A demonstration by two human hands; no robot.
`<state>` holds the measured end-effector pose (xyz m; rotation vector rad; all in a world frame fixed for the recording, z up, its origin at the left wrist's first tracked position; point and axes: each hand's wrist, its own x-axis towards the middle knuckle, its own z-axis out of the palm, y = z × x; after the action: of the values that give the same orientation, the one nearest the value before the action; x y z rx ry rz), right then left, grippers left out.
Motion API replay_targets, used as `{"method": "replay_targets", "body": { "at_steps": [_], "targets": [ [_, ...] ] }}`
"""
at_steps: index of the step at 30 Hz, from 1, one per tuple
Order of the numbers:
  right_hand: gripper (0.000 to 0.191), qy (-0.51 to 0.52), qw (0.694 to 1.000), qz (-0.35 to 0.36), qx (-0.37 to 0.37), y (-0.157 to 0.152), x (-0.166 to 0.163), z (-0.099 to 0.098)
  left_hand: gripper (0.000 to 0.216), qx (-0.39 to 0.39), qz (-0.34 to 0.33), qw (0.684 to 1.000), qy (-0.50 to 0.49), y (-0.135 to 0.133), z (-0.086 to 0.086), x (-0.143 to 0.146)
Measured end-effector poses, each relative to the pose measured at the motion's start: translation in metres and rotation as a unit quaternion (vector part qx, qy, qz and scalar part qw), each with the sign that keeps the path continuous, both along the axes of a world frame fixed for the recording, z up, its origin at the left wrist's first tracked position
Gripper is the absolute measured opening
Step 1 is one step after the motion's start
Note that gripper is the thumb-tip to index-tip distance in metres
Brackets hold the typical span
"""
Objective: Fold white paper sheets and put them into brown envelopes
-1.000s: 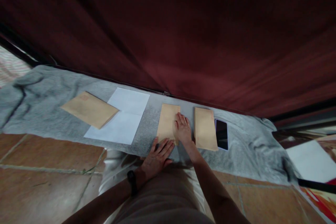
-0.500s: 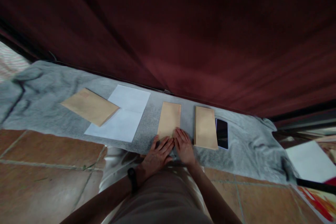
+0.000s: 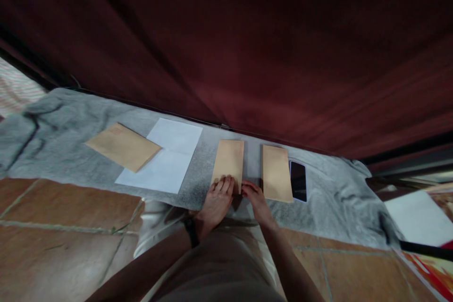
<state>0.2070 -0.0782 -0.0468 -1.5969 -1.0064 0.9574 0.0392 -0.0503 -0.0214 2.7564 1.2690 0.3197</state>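
Observation:
A brown paper envelope [image 3: 229,158] lies upright in front of me on the grey cloth [image 3: 198,170]. My left hand [image 3: 218,200] rests flat on its lower part, fingers stretched out and close together. At the lower right edge of that envelope, the bent fingers of my right hand [image 3: 255,197] are closed on the border; the fingertips are partly hidden. To the right is a stack of brown envelopes [image 3: 276,173]. Farther left, another brown envelope or small pile [image 3: 122,146] overlaps a white sheet of paper [image 3: 166,160] with a crease across it.
A phone [image 3: 298,181] with a dark screen lies beside the right stack. Behind the cloth rises a dark red upholstered surface [image 3: 226,71]. Tiled floor [image 3: 63,245] shows below. White paper [image 3: 419,217] and a colourful printed item [image 3: 430,269] are at the far right.
My left hand has shifted slightly right and up, flat on the envelope. My right hand has come off the lower part of the envelope to its right edge, with its fingers bent.

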Motion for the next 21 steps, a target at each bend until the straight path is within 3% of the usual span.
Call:
{"method": "replay_targets", "body": {
  "at_steps": [4, 7, 9, 11, 13, 15, 17, 21],
  "targets": [
    [0.037, 0.087, 0.996, -0.014, 0.004, 0.000, -0.007, 0.025, 0.051, -0.013, 0.027, 0.998, -0.061, 0.012, 0.029, -0.001],
    [0.042, 0.066, 0.997, -0.009, 0.040, 0.003, -0.010, 0.039, 0.037, -0.099, 0.082, 0.961, -0.246, 0.027, 0.057, -0.006],
    [0.040, 0.024, 0.997, -0.019, 0.065, 0.006, -0.010, 0.043, 0.039, -0.220, 0.135, 0.871, -0.417, 0.036, 0.068, -0.009],
    [0.035, -0.032, 0.995, -0.035, 0.088, 0.008, -0.009, 0.042, 0.045, -0.347, 0.193, 0.728, -0.559, 0.041, 0.067, -0.010],
    [0.031, -0.088, 0.990, -0.037, 0.103, 0.007, -0.009, 0.036, 0.044, -0.437, 0.248, 0.580, -0.641, 0.039, 0.054, -0.009],
    [0.032, -0.132, 0.985, -0.025, 0.105, 0.003, -0.010, 0.028, 0.042, -0.490, 0.295, 0.474, -0.669, 0.031, 0.035, -0.007],
    [0.033, -0.165, 0.981, -0.013, 0.105, -0.002, -0.014, 0.020, 0.037, -0.516, 0.320, 0.424, -0.672, 0.020, 0.019, -0.005],
    [0.037, -0.227, 0.966, 0.002, 0.123, -0.012, -0.022, 0.007, 0.028, -0.538, 0.338, 0.416, -0.650, 0.002, 0.005, -0.001]
  ]
}}
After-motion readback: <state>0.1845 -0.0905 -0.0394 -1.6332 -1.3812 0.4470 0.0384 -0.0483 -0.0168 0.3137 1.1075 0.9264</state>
